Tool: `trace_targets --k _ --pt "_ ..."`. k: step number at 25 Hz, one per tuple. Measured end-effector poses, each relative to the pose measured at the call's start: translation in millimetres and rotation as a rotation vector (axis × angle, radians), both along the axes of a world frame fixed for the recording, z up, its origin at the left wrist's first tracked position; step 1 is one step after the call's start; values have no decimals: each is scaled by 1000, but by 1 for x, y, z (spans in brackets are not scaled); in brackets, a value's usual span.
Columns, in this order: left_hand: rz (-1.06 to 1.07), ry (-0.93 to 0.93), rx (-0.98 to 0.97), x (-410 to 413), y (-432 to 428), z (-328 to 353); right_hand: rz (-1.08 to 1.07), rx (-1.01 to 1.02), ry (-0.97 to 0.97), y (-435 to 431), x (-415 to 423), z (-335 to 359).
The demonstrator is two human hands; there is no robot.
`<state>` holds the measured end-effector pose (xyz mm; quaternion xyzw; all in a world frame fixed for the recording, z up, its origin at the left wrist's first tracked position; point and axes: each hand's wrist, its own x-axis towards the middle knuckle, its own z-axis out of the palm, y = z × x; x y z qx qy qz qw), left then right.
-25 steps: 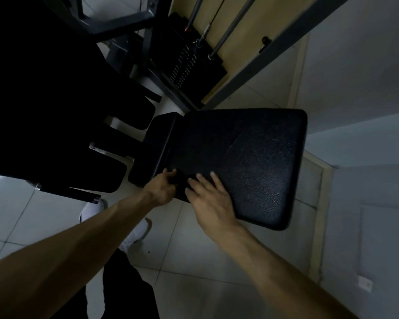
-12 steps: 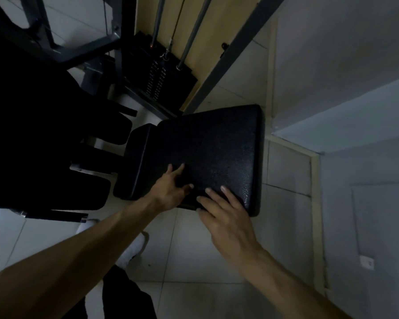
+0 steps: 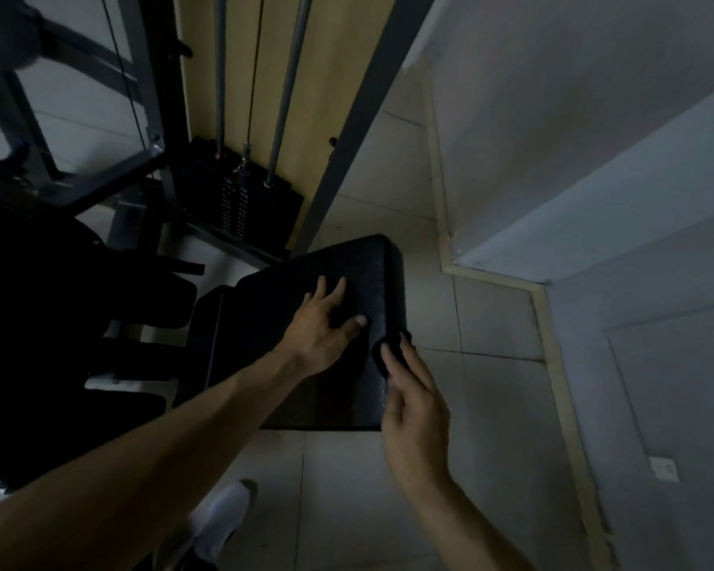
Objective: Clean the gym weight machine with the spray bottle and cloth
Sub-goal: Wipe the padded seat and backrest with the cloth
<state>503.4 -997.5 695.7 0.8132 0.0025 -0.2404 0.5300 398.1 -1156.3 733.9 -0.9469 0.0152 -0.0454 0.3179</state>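
The weight machine's black padded seat [image 3: 372, 274] lies in the middle of the head view. My left hand [image 3: 322, 327] rests flat on top of the pad with its fingers spread. My right hand [image 3: 413, 414] is at the pad's right edge, where its straight fingers press a small dark cloth [image 3: 378, 356] against the side of the pad. The cloth is bunched under and around the fingertips and hard to make out in the dim light. No spray bottle is in view.
The black weight stack [image 3: 240, 208], with its guide rods and cable, stands behind the pad. A slanted grey frame post [image 3: 347, 138] rises just beyond. Other dark pads [image 3: 149, 290] fill the left side. A wall step [image 3: 553, 224] juts out on the right. My white shoe [image 3: 223, 517] is on the tiled floor.
My left hand slid farther up onto the pad and spread flat. My right hand moved off the pad's top to its right edge, with the cloth now under its fingers. The view tilted.
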Motion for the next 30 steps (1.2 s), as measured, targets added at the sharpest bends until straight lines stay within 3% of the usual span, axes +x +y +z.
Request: trace_targets --k 6,9,13,17,20,25,30 --pt "-109 -8 94 16 2 -10 -217 173 3 21 155 3" --pt "-64 -98 165 35 23 -18 -236 270 50 25 123 14" --pt "-23 -167 158 84 33 -14 -212 175 57 35 59 25" --pt "-208 -43 124 98 31 -29 -331 195 65 37 154 16" --pt "-198 -34 102 94 40 -41 -155 37 177 33 228 11" --pt "-184 -80 128 94 45 -39 99 -180 533 1 249 61" --pt "-145 -72 53 92 51 -42 102 -480 495 50 260 46"
